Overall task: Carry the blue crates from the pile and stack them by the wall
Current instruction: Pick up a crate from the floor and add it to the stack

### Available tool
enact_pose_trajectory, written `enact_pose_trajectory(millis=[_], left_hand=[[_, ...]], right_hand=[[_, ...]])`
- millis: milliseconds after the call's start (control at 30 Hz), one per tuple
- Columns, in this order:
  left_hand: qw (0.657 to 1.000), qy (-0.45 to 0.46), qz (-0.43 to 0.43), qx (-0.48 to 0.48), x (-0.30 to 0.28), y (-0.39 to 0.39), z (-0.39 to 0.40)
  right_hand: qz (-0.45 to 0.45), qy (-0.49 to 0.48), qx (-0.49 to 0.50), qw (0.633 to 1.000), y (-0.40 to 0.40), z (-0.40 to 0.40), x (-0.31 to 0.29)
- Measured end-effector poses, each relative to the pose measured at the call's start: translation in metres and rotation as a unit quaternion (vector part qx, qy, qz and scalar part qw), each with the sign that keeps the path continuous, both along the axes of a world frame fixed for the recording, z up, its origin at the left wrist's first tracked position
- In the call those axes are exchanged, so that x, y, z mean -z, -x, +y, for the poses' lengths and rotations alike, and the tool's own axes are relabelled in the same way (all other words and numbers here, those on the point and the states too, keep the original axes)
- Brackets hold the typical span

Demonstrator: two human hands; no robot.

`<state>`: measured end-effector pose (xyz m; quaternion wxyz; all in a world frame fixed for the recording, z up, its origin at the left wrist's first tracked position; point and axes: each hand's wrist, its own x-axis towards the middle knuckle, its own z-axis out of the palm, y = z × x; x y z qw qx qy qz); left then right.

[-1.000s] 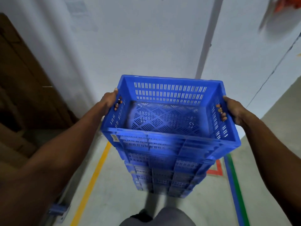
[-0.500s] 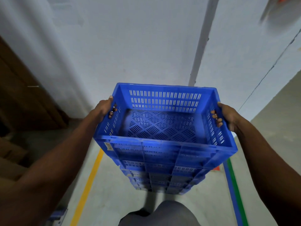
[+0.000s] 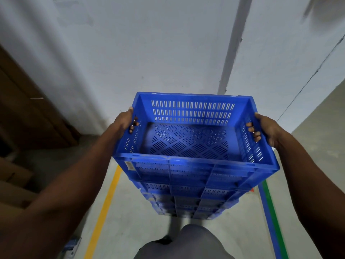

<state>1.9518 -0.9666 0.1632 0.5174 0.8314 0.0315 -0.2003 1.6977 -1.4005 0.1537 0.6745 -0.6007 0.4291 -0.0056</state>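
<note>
Head view: from a second ago to now the wall (image 3: 168, 43) fills more of the frame, so the carry looks close to its end.
Stack: blue crates (image 3: 188, 195) sit nested under the top crate (image 3: 192, 139), all held in the air above the floor (image 3: 130, 212), lower in frame than before.
Floor lines: yellow line (image 3: 104, 208) at left, blue and green lines (image 3: 268, 212) at right; the stack hangs between them.
Obstacles: brown boards (image 3: 28, 109) lean at left, clear of the path, I judge.
Hands: left hand (image 3: 124, 121) and right hand (image 3: 268, 129) clasp the crate's side walls, fingers (image 3: 252, 130) hooked through the handle slots.
</note>
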Motion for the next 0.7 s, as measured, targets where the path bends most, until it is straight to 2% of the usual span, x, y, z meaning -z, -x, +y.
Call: enact_pose_trajectory(millis=[133,267,300,367,433,467,533,567,633,700], left_hand=[[1.0,0.006,0.004,0.011,0.001,0.0,0.005],[1.0,-0.012,-0.022,0.013,-0.002,0.001,0.006],[0.999,-0.034,-0.034,0.01,-0.004,0.002,0.004],[0.988,-0.134,-0.074,0.008,-0.006,-0.001,0.004],[0.963,-0.235,-0.131,0.018,-0.009,-0.001,0.003],[0.954,-0.252,-0.164,0.016,-0.011,0.001,0.001],[0.946,-0.226,-0.232,-0.01,-0.018,0.014,-0.007],[0.943,-0.193,-0.269,-0.02,-0.021,0.021,-0.01],[0.939,-0.115,-0.323,-0.024,-0.027,0.036,-0.018],[0.938,-0.054,-0.341,-0.011,-0.033,0.052,-0.025]], right_hand=[[0.004,0.01,0.0,1.0,0.002,0.002,0.0],[0.021,0.065,-0.004,0.998,0.002,0.006,-0.002],[0.023,0.082,0.001,0.996,0.003,0.005,0.0],[0.025,0.12,0.013,0.992,0.004,0.007,0.001],[0.062,0.218,0.008,0.974,0.005,0.01,-0.001],[0.091,0.283,-0.004,0.955,0.006,0.013,-0.004],[0.118,0.375,-0.021,0.919,0.009,0.016,-0.009],[0.112,0.392,-0.017,0.913,0.011,0.017,-0.012],[0.092,0.405,0.01,0.91,0.018,0.023,-0.02],[0.054,0.402,0.042,0.913,0.027,0.034,-0.028]])
